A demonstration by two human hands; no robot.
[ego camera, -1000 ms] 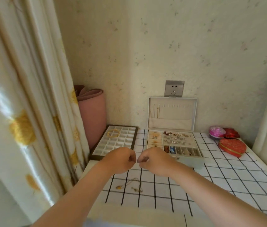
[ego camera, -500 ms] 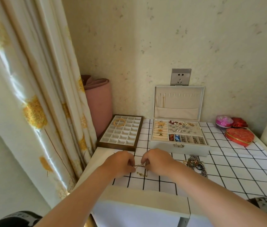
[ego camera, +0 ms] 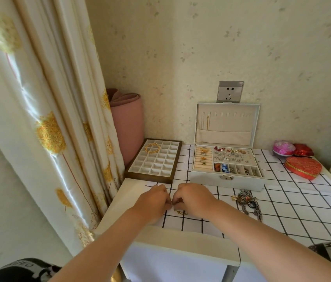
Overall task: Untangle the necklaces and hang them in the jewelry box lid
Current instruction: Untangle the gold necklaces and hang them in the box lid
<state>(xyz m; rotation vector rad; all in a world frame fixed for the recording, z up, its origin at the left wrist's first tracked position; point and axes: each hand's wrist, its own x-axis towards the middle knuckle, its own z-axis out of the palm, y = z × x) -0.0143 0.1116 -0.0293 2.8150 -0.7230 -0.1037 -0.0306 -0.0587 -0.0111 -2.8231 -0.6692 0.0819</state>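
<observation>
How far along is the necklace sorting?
Early on. One gold chain already hangs in the jewelry box lid. The left hand and right hand pinch a fine gold necklace between them. A tangled pile of chains lies untouched nearby.

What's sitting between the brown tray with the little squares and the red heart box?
The white jewelry box, with its lid standing open, sits between the brown tray and the red heart box. The head view shows it.
</observation>
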